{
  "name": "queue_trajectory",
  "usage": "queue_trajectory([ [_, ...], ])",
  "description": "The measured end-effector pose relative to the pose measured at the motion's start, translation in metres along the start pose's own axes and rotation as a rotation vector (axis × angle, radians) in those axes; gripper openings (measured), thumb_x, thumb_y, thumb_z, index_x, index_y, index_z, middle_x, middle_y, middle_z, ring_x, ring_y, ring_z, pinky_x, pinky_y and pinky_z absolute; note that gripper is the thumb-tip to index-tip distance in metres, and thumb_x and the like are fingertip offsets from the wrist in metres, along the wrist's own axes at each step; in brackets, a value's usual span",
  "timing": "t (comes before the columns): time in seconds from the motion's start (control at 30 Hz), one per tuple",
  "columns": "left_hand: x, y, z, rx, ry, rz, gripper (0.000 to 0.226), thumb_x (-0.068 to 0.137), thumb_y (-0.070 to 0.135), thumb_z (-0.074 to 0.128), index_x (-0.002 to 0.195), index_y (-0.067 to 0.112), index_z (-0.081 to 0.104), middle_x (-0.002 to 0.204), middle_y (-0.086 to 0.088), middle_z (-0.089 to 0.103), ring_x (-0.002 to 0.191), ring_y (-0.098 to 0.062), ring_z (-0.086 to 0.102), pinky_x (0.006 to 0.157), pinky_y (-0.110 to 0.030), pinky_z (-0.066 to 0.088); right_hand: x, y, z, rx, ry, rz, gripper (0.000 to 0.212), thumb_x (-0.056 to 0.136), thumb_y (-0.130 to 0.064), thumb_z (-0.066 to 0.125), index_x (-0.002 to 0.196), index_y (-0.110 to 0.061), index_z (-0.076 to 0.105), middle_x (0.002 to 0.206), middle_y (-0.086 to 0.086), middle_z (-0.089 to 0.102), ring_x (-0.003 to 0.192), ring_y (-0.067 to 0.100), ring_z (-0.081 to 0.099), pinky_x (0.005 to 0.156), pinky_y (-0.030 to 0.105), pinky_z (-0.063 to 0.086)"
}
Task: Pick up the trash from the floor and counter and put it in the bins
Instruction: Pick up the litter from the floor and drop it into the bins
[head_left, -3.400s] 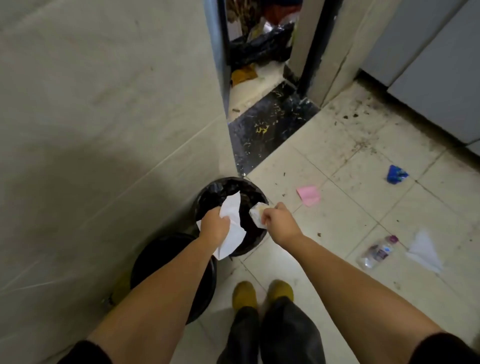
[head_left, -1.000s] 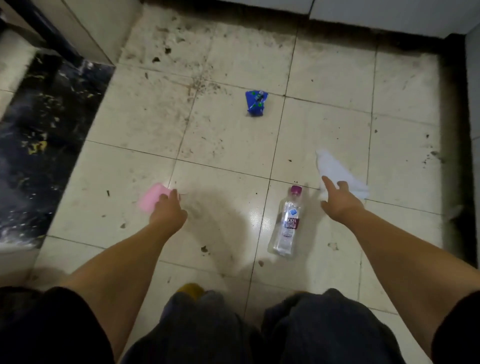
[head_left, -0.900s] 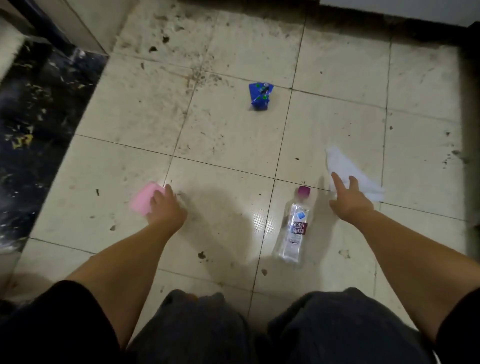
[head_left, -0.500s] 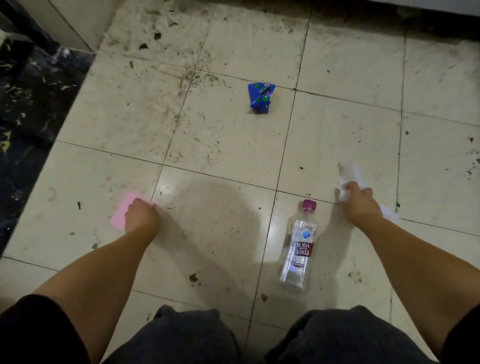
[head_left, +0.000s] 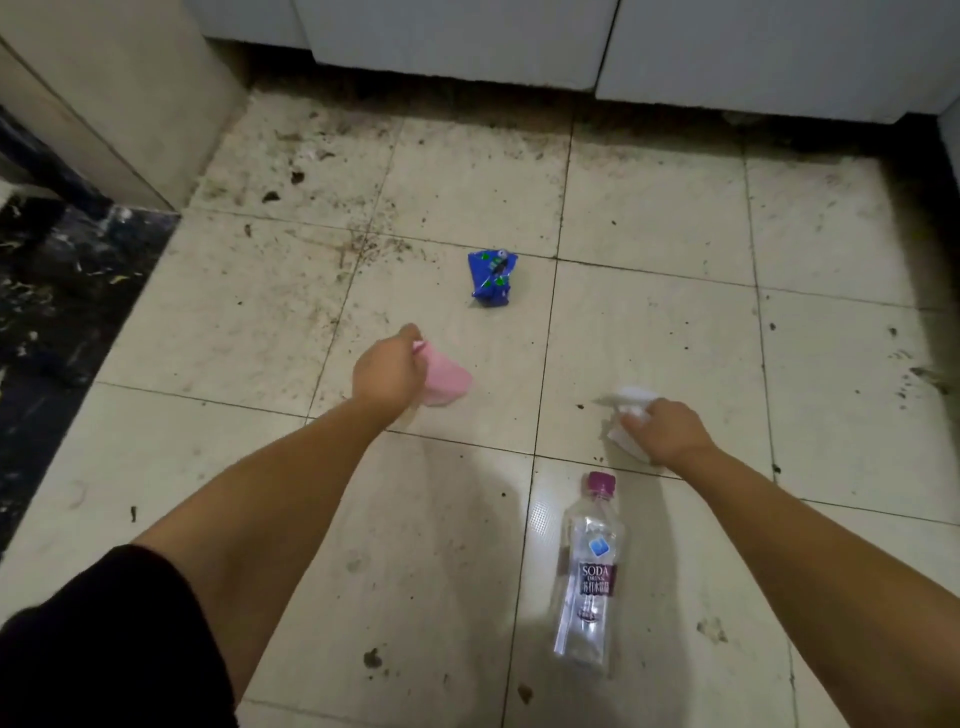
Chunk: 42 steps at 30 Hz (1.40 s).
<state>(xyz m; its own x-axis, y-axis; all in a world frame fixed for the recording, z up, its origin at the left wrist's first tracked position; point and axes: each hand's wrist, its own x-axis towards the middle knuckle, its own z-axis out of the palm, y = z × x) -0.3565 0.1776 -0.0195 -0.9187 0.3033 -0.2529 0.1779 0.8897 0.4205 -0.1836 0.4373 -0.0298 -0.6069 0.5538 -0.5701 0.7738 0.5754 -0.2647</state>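
Both hands have closed on their pieces since half a second ago, when they were only pressing down on the paper against the tiles: the left hand (head_left: 387, 371) now has the pink paper (head_left: 447, 382) pinched between thumb and fingers and lifted off the floor (head_left: 649, 332), and the right hand (head_left: 670, 431) is curled around the white tissue (head_left: 626, 415), bunching it, though whether it has left the tile I cannot tell. Each sheet looks almost weightless and limp, so it should crumple rather than resist; a light pinch at any edge or a loose fist is likely enough, and the main risk is it slipping out or tearing if damp. Two items remain on the floor. Nearest, the clear soda bottle (head_left: 587, 571) lies on its side just below the right wrist; it looks light, smooth and prone to roll, best taken around the labelled middle. Farther off, beyond the left hand, sits the crumpled blue wrapper (head_left: 491, 278), thin and crinkly, easy to pinch anywhere. No bin is in view.
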Motion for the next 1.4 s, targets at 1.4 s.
queue_trajectory([
  [1.4,-0.291,0.061,-0.340,-0.405,-0.062,-0.551,0.016,0.087,0.016,0.046,0.086,0.014,0.062,0.072,-0.004,0.056,0.071,-0.025,0.052,0.055,-0.027,0.034,-0.366,-0.232,-0.227,-0.185,-0.259,-0.662,0.043,0.090,-0.005,0.049,0.132,-0.011,0.049,0.126,0.011,0.058,0.087,0.023,0.054,0.078,0.023,0.038],
])
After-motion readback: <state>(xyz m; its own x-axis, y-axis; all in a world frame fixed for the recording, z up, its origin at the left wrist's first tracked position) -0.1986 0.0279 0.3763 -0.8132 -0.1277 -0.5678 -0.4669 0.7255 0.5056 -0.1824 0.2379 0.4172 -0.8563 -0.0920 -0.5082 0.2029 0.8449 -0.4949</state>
